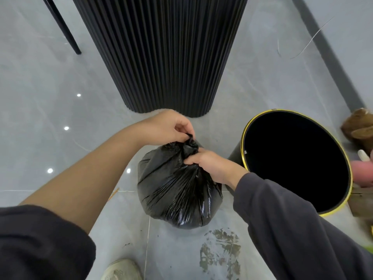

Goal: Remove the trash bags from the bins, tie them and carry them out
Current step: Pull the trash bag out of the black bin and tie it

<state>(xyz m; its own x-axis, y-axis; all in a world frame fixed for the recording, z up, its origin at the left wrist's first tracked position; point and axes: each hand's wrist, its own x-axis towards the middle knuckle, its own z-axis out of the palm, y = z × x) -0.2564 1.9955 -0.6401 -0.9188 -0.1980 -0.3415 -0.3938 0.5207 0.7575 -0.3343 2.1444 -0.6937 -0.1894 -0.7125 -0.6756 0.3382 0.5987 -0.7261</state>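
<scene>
A full black trash bag [177,190] stands on the grey tiled floor in the middle of the head view. Its top is gathered into a twisted neck. My left hand [165,126] pinches the tip of that neck from above and behind. My right hand [212,166] grips the gathered plastic just below, on the bag's right side. To the right of the bag stands a black round bin [245,138] with a yellow rim; its inside looks dark and holds no bag that I can see.
A black fluted column base [167,57] rises just behind the bag. A thin black furniture leg [66,31] is at the far left. Plush toys [359,128] lie right of the bin. A stained floor patch [220,253] and my shoe [121,270] are in front.
</scene>
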